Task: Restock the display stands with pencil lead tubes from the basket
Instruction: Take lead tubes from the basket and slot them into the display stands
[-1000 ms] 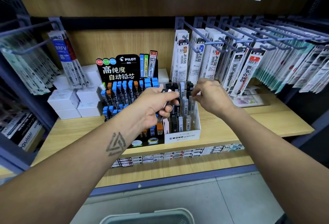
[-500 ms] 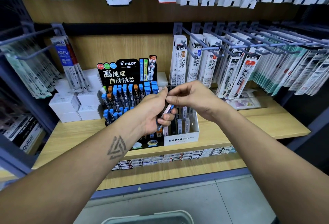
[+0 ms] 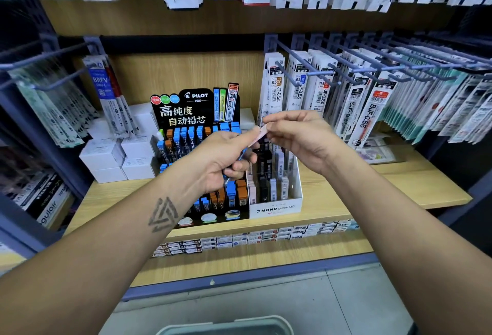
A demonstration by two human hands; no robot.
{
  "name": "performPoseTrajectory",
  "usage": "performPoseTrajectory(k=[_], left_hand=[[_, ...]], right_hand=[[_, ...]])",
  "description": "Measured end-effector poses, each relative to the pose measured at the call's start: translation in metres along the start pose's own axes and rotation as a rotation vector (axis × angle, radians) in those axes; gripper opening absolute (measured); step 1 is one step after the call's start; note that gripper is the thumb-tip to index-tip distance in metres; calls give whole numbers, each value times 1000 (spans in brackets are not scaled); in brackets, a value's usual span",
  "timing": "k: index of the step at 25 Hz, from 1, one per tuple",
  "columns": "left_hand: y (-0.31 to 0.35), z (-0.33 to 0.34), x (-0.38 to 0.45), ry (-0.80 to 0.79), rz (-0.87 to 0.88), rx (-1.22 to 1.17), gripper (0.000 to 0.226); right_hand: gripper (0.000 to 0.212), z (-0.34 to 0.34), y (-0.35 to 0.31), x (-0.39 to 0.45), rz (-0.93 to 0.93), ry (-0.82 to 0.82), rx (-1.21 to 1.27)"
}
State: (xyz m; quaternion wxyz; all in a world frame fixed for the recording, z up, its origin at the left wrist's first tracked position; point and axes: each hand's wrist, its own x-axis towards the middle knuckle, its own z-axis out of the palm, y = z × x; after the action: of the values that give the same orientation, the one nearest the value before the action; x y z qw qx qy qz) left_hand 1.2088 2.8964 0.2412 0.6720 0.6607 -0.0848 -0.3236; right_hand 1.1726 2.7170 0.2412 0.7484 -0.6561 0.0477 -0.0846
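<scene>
Above the white stand [image 3: 275, 208], the right hand [image 3: 300, 139] pinches a pink tube [image 3: 262, 132] by its top, likely drawing it out for slotting. The left hand [image 3: 226, 159] curls around more tubes [image 3: 241, 157], keeping stock ready. The basket [image 3: 226, 326] sits below.
</scene>
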Motion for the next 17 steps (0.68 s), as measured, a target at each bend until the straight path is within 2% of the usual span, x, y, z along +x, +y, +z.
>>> performPoseTrajectory(k=[4,7,11,14,17], left_hand=[[1,-10,1,8,45,17,20],[4,-13,2,64,65,35,19],[14,-25,4,82,138,89,31],[15,-24,2,90,199,111,23],[14,-23,5,175,237,79,11]], right_hand=[[32,10,1,1,-47,-76,80],[27,15,5,2,-55,-137,73],[19,12,-1,2,-80,-130,-125],[16,17,-3,-3,-125,-198,-293],[22,20,-3,0,-134,-84,-197]])
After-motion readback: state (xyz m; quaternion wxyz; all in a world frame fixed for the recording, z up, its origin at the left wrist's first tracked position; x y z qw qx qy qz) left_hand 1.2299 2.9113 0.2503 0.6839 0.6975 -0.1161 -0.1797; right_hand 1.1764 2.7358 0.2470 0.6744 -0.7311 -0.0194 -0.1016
